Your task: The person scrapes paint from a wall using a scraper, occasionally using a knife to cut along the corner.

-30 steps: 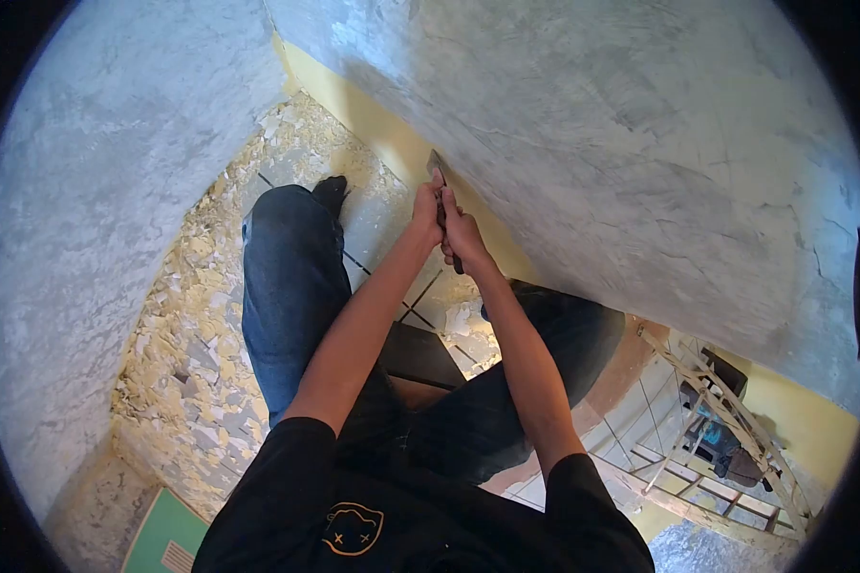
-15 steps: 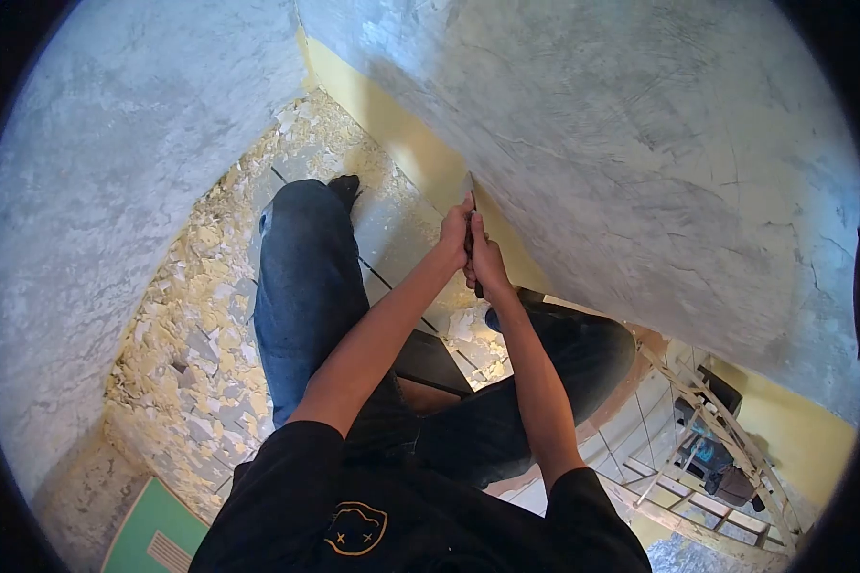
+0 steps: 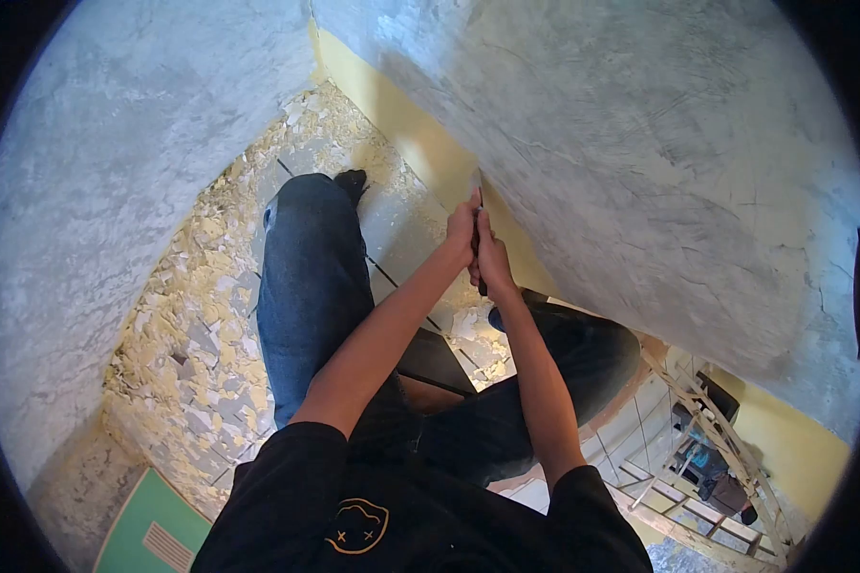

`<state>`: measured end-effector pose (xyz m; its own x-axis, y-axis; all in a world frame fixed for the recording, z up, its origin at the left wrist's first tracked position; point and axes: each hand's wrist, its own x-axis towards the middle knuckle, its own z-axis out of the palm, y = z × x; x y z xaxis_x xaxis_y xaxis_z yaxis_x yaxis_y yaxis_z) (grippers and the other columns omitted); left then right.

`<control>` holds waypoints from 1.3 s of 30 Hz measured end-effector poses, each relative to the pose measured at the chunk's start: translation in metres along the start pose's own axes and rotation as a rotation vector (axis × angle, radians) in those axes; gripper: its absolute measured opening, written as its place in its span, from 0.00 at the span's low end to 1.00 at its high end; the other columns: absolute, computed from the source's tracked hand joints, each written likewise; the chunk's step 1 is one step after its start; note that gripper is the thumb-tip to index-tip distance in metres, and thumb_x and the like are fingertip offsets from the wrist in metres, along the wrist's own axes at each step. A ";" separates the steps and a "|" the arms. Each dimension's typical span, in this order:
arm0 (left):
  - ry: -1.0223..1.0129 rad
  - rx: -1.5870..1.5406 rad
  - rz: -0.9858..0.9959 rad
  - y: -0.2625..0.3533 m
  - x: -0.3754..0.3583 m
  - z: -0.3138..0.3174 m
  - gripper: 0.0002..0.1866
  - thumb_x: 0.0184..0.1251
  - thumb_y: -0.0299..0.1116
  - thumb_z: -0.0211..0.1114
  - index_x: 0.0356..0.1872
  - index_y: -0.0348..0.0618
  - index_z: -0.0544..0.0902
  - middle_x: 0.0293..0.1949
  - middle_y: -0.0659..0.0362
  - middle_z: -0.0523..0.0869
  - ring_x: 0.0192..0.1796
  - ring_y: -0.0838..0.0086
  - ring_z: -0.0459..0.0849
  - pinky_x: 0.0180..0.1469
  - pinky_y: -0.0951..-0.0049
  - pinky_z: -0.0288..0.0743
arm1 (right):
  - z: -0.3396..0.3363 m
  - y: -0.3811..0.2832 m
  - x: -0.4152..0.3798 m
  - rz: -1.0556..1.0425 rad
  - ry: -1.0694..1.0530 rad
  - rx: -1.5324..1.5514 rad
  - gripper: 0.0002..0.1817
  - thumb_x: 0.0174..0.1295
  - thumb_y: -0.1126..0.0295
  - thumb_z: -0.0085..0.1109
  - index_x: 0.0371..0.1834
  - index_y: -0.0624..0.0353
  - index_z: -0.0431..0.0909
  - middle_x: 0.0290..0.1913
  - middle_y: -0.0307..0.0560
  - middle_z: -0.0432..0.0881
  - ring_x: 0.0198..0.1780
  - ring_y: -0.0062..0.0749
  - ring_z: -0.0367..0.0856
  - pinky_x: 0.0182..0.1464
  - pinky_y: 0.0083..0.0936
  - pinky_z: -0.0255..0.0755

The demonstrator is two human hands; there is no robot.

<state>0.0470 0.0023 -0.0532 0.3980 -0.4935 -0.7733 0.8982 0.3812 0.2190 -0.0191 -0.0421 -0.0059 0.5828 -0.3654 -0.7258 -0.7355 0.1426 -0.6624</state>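
Our left grip [image 3: 461, 227] and right grip [image 3: 490, 260] both wrap around the scraper [image 3: 476, 232], its blade [image 3: 477, 180] at the yellow strip [image 3: 425, 145] (low on the grey wall [image 3: 659, 181]); if we press too steeply, it could skid and gouge that wall.

Black T-shirt [image 3: 449, 520], 2 short sleeves [image 3: 291, 473] ending above elbows. Front emblem [image 3: 357, 525]: yellow-orange rounded outline, wavy line near top, 2 small x marks inside. Blue denim jeans [image 3: 308, 272], darker in shade, paler around knees. Black footwear [image 3: 352, 183], type unclear. Forearms [image 3: 382, 329], left hand [image 3: 461, 231], right hand [image 3: 491, 260] bare.
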 end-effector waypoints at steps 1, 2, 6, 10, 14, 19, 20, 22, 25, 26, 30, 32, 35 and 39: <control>-0.032 -0.002 -0.004 -0.005 0.000 0.000 0.23 0.65 0.54 0.60 0.27 0.43 0.73 0.21 0.59 0.72 0.24 0.67 0.74 0.29 0.63 0.70 | -0.003 0.003 -0.002 0.006 0.024 0.007 0.36 0.62 0.29 0.35 0.24 0.55 0.68 0.10 0.37 0.63 0.09 0.24 0.62 0.11 0.25 0.57; -0.034 -0.002 -0.001 -0.009 0.001 0.001 0.23 0.65 0.54 0.60 0.27 0.43 0.73 0.21 0.59 0.72 0.24 0.67 0.74 0.29 0.63 0.70 | -0.005 0.006 -0.003 0.003 0.025 0.007 0.36 0.62 0.29 0.35 0.24 0.55 0.68 0.10 0.37 0.63 0.09 0.24 0.62 0.11 0.25 0.57; -0.017 -0.033 0.022 -0.008 0.014 -0.003 0.23 0.64 0.54 0.61 0.25 0.44 0.71 0.21 0.59 0.71 0.23 0.68 0.72 0.28 0.63 0.69 | -0.003 -0.002 0.000 0.028 0.026 0.023 0.37 0.62 0.29 0.35 0.18 0.55 0.66 0.09 0.37 0.63 0.09 0.24 0.63 0.11 0.25 0.57; -0.008 -0.053 0.011 0.021 0.017 0.001 0.22 0.65 0.53 0.60 0.24 0.45 0.70 0.20 0.59 0.71 0.22 0.67 0.71 0.28 0.63 0.68 | 0.007 -0.016 0.022 0.070 0.016 0.005 0.38 0.62 0.29 0.35 0.13 0.53 0.64 0.09 0.37 0.63 0.09 0.25 0.63 0.12 0.26 0.58; -0.036 -0.056 0.011 0.027 0.003 0.001 0.21 0.66 0.52 0.59 0.24 0.45 0.70 0.20 0.59 0.70 0.22 0.67 0.71 0.27 0.62 0.68 | 0.010 -0.012 0.020 0.037 0.003 -0.028 0.37 0.63 0.30 0.35 0.17 0.55 0.66 0.09 0.37 0.63 0.09 0.24 0.63 0.13 0.26 0.58; -0.080 -0.059 0.025 0.002 -0.007 0.007 0.21 0.66 0.52 0.59 0.24 0.45 0.71 0.20 0.59 0.72 0.21 0.67 0.72 0.25 0.64 0.67 | -0.001 -0.006 -0.007 0.025 0.045 0.006 0.35 0.63 0.30 0.35 0.26 0.55 0.68 0.10 0.35 0.62 0.09 0.22 0.61 0.12 0.24 0.56; -0.066 -0.027 0.007 -0.002 -0.001 0.008 0.24 0.63 0.57 0.59 0.22 0.49 0.69 0.20 0.61 0.69 0.24 0.66 0.72 0.28 0.63 0.68 | -0.003 -0.008 -0.008 0.017 0.050 0.003 0.35 0.63 0.30 0.35 0.26 0.55 0.68 0.10 0.35 0.62 0.09 0.22 0.61 0.12 0.24 0.56; -0.062 -0.021 0.002 -0.002 0.006 0.007 0.24 0.63 0.58 0.60 0.22 0.49 0.69 0.20 0.60 0.69 0.24 0.66 0.71 0.28 0.63 0.68 | -0.004 -0.010 -0.010 0.060 0.033 0.041 0.35 0.62 0.29 0.37 0.23 0.54 0.67 0.11 0.34 0.62 0.09 0.22 0.61 0.11 0.23 0.56; -0.035 -0.021 -0.001 0.005 0.009 0.006 0.24 0.62 0.58 0.60 0.22 0.49 0.68 0.20 0.60 0.69 0.24 0.66 0.71 0.27 0.63 0.68 | 0.001 -0.015 0.000 0.061 0.003 0.088 0.33 0.60 0.28 0.39 0.16 0.47 0.62 0.09 0.30 0.59 0.08 0.18 0.58 0.10 0.20 0.54; -0.021 -0.024 0.011 0.010 0.009 0.006 0.24 0.62 0.58 0.61 0.21 0.49 0.68 0.19 0.60 0.68 0.24 0.66 0.70 0.28 0.63 0.68 | 0.003 -0.018 0.005 0.066 0.007 0.088 0.33 0.60 0.28 0.39 0.16 0.47 0.62 0.09 0.30 0.59 0.08 0.18 0.58 0.10 0.20 0.54; -0.012 -0.098 -0.023 0.031 0.010 0.007 0.23 0.65 0.54 0.58 0.22 0.44 0.71 0.19 0.58 0.71 0.22 0.65 0.72 0.27 0.63 0.68 | 0.008 -0.022 0.022 0.039 -0.026 0.052 0.35 0.61 0.29 0.39 0.19 0.51 0.65 0.10 0.35 0.61 0.09 0.23 0.60 0.11 0.24 0.57; -0.003 -0.084 -0.027 0.032 0.006 0.007 0.23 0.66 0.54 0.58 0.22 0.44 0.71 0.20 0.57 0.71 0.22 0.65 0.71 0.27 0.63 0.68 | 0.009 -0.020 0.021 0.055 -0.025 0.037 0.34 0.61 0.29 0.38 0.19 0.51 0.65 0.10 0.35 0.62 0.09 0.23 0.61 0.12 0.25 0.57; 0.006 -0.074 -0.066 0.029 -0.004 0.007 0.22 0.66 0.54 0.57 0.25 0.44 0.72 0.21 0.57 0.72 0.23 0.65 0.72 0.27 0.63 0.67 | 0.010 -0.021 0.008 -0.020 -0.039 0.048 0.34 0.62 0.30 0.38 0.20 0.52 0.66 0.09 0.35 0.62 0.09 0.23 0.61 0.12 0.25 0.57; -0.037 -0.065 -0.010 0.009 -0.005 0.010 0.23 0.61 0.54 0.62 0.21 0.48 0.68 0.20 0.59 0.69 0.23 0.65 0.72 0.27 0.62 0.68 | 0.001 -0.015 -0.010 0.029 0.012 0.074 0.33 0.61 0.29 0.39 0.19 0.49 0.63 0.10 0.31 0.60 0.09 0.19 0.59 0.11 0.20 0.54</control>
<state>0.0545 0.0005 -0.0413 0.3972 -0.5253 -0.7525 0.8883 0.4259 0.1716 -0.0133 -0.0395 0.0107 0.5568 -0.3714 -0.7430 -0.7244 0.2206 -0.6532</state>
